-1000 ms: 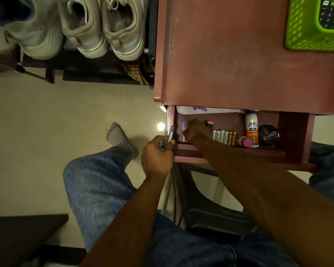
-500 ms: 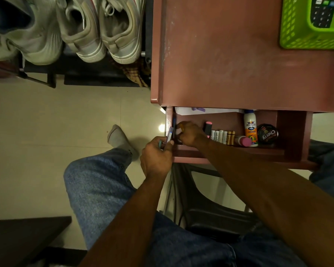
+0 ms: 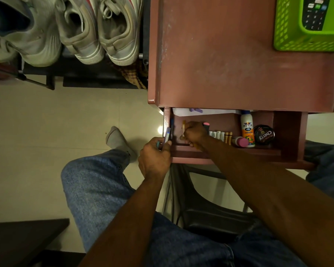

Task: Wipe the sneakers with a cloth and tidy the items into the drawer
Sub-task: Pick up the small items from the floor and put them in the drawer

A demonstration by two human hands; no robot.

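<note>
The reddish drawer is pulled out under the tabletop. My right hand is inside its left part and pinches a thin orange stick-like item. My left hand, at the drawer's left front corner, grips a few pens or markers, one blue-grey. In the drawer lie a row of batteries, a pink-capped marker, a Fevicol glue bottle and a Cherry polish tin. White sneakers stand on a rack at top left.
A green basket holding a remote sits on the tabletop at top right. A checked cloth hangs beside the shoe rack. My jeans-clad legs and a socked foot are below; a black chair seat lies under the drawer.
My right hand has drawn back a little from the drawer's left wall and now holds an orange stick. The left hand stays put with its pens. The view has tilted slightly downward.
</note>
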